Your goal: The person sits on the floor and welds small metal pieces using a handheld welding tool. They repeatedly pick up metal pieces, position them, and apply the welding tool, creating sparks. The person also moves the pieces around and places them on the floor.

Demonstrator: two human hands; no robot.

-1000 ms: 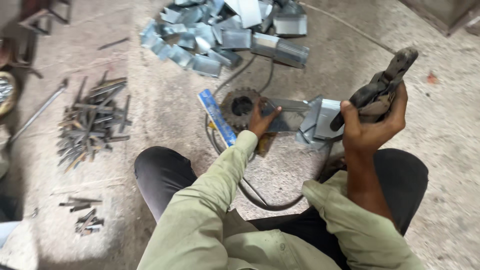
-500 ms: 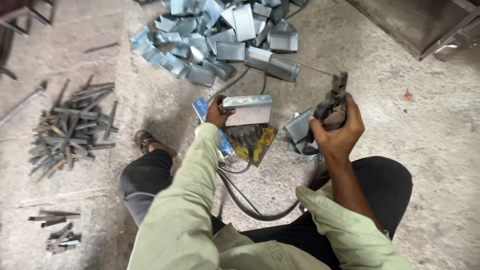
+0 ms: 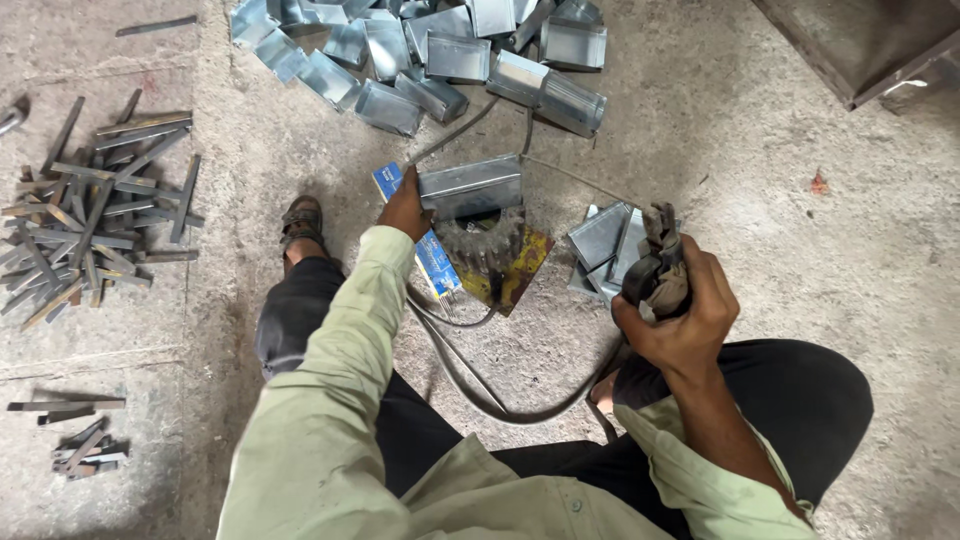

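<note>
My left hand (image 3: 405,210) grips the left end of a grey sheet-metal box piece (image 3: 470,185) and holds it over a dark gear wheel (image 3: 492,245) that lies on a yellow plate (image 3: 522,272). My right hand (image 3: 675,310) is closed round a dark, cloth-wrapped tool handle (image 3: 655,255), held upright to the right of the gear. A thick black cable (image 3: 480,385) curves from that tool across the floor between my knees. A blue packet (image 3: 432,255) lies beside my left wrist.
A heap of several bent sheet-metal box pieces (image 3: 420,50) lies at the top. More such pieces (image 3: 600,240) sit by the tool. Flat metal strips (image 3: 85,200) are piled at the left, a few more strips (image 3: 75,430) lower left. My sandalled foot (image 3: 300,225) rests near the gear.
My left hand has carried the metal box piece over the gear wheel. My right hand has lowered the tool from head height to beside the gear. The view has tilted downward.
</note>
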